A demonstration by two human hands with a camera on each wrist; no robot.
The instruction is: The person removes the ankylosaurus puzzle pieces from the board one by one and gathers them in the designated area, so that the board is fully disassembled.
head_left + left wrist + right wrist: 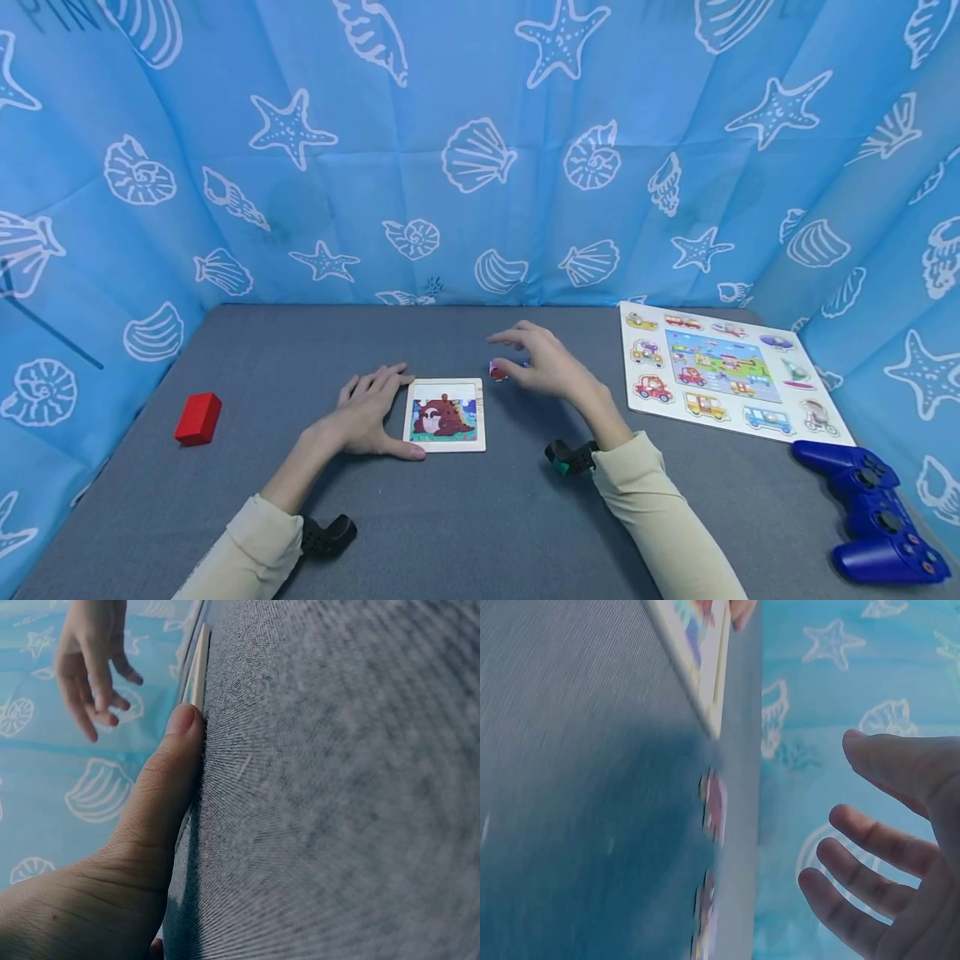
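Note:
A small square jigsaw puzzle in a pale wooden frame (447, 445) lies flat on the table; a reddish-brown spiky creature fills its picture, and a strip along the top is bare white. My left hand (367, 417) rests at its left side, thumb along the lower left corner and fingertips by the upper left one. Over to the right, my right hand (551, 364) hovers with spread fingers and holds nothing, as the right wrist view also shows. Beneath it are loose puzzle pieces (498, 372), partly hidden in the head view; two small groups of pieces (715, 806) appear in the right wrist view.
A white vehicle puzzle board (720, 379) lies at the right, with a blue game controller (877, 517) in front of it. At the far left sits a red block (198, 418). Blue shell-print curtains (480, 217) stand behind and beside the grey table (465, 533).

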